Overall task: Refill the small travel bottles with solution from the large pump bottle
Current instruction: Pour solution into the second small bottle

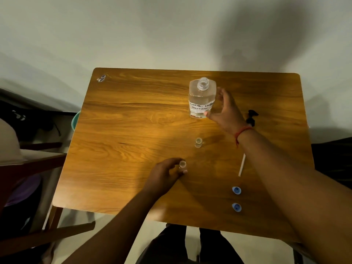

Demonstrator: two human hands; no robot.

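The large clear bottle [202, 96] stands upright at the back of the wooden table [133, 121], its neck open with no pump on it, and a handwritten label on its front. My right hand [224, 109] is around its right side, thumb touching its base and fingers curled near its shoulder. My left hand [165, 173] grips a small clear travel bottle [182, 164] with no cap, upright on the table. A second small uncapped travel bottle [198, 142] stands alone between the two hands.
Two blue caps [236, 190] [236, 207] lie near the front right. A thin white tube [242, 164] lies beside my right forearm. The black pump head [251, 115] rests at the right. A sticker [101, 78] marks the back left corner. A chair [28, 164] stands left.
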